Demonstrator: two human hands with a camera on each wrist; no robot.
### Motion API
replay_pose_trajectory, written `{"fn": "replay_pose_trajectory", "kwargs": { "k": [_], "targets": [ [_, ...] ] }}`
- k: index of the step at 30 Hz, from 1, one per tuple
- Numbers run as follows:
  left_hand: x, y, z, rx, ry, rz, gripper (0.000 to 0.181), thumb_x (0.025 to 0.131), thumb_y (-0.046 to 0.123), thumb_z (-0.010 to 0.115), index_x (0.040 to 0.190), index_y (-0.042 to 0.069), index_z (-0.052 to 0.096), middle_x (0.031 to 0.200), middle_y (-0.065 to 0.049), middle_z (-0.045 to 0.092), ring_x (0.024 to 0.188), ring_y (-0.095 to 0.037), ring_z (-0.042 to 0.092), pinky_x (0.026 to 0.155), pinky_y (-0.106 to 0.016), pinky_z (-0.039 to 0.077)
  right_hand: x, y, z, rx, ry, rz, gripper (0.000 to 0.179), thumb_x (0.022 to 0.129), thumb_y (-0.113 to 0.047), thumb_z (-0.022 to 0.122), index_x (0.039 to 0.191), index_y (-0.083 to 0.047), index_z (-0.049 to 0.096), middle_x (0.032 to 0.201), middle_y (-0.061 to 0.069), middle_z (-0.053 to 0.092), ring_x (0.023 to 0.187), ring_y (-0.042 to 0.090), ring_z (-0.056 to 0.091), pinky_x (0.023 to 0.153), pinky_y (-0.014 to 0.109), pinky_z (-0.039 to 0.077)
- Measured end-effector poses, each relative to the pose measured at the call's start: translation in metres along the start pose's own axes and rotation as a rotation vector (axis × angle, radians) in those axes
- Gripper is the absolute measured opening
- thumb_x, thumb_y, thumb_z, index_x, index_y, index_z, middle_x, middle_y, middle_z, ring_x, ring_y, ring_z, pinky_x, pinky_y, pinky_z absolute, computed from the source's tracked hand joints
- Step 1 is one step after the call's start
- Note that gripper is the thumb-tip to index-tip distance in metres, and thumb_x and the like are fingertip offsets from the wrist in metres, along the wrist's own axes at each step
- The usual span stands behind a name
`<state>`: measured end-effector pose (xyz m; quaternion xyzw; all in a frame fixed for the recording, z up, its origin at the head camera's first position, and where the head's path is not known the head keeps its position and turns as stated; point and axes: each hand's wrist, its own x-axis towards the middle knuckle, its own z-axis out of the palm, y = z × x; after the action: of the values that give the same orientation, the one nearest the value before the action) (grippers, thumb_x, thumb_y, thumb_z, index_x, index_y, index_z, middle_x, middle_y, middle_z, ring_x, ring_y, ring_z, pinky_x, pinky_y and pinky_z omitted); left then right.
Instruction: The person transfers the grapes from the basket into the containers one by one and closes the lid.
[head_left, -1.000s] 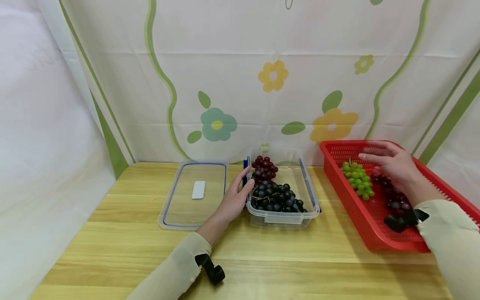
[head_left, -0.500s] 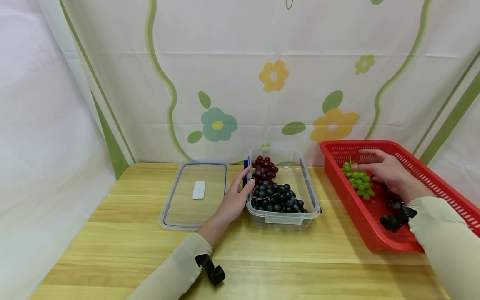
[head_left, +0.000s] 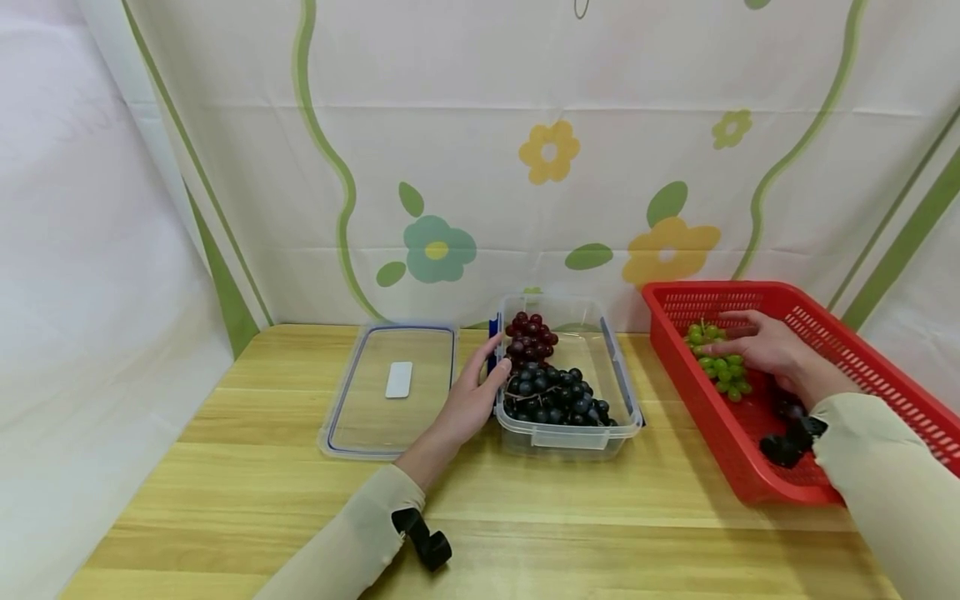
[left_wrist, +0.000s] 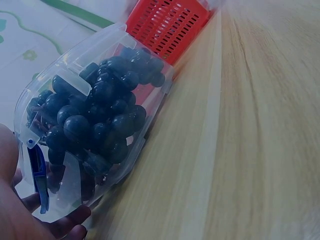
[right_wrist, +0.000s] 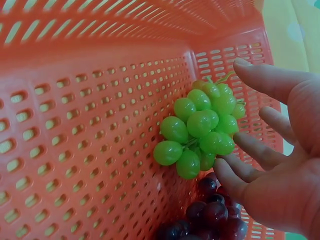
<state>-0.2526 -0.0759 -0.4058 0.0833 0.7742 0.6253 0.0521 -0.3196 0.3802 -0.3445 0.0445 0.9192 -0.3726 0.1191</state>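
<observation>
My left hand rests against the left side of a clear plastic food container, fingers spread beside its blue latch. Inside lie a bunch of black grapes in front and a bunch of red grapes behind. On the right, my right hand reaches down into a red basket. Its fingertips are right at a bunch of green grapes, thumb near the stem, fingers loosely extended along one side. Below them lies a bunch of dark red grapes, partly hidden by the hand in the head view.
Left of the container, its clear lid with a blue seal lies flat on the wooden table, a small white rectangle on it. A white curtain with printed flowers hangs close behind everything.
My right hand has moved left and down within the red basket, from above the dark red grapes to the green ones. The left hand and the container have stayed in place.
</observation>
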Motion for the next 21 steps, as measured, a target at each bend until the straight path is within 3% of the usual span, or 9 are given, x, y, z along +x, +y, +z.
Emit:
{"fn": "replay_pose_trajectory", "kwargs": {
  "k": [8,21],
  "targets": [
    [-0.0011,0.0018,-0.0005,-0.005,0.002,-0.002,0.057,0.113,0.045,0.047,0.167,0.040,0.029,0.179,0.004,0.017,0.166,-0.036,0.017,0.128,-0.073,0.018,0.0054,0.0069,0.0035,-0.050,-0.033,-0.002,0.109,0.095,-0.043,0.078,0.168,0.003,0.011,0.164,0.044,0.020,0.146,0.059,0.029,0.116,0.077,0.030],
    [-0.0005,0.0014,-0.0006,0.001,0.006,0.013,0.056,0.113,0.044,0.047,0.166,0.042,0.030,0.179,0.003,0.017,0.166,-0.035,0.014,0.128,-0.073,0.018,0.0081,0.0066,0.0098,-0.111,-0.094,0.027,0.110,0.098,-0.039,0.076,0.169,0.000,0.002,0.163,0.042,0.019,0.140,0.058,0.031,0.113,0.077,0.032]
  ]
}}
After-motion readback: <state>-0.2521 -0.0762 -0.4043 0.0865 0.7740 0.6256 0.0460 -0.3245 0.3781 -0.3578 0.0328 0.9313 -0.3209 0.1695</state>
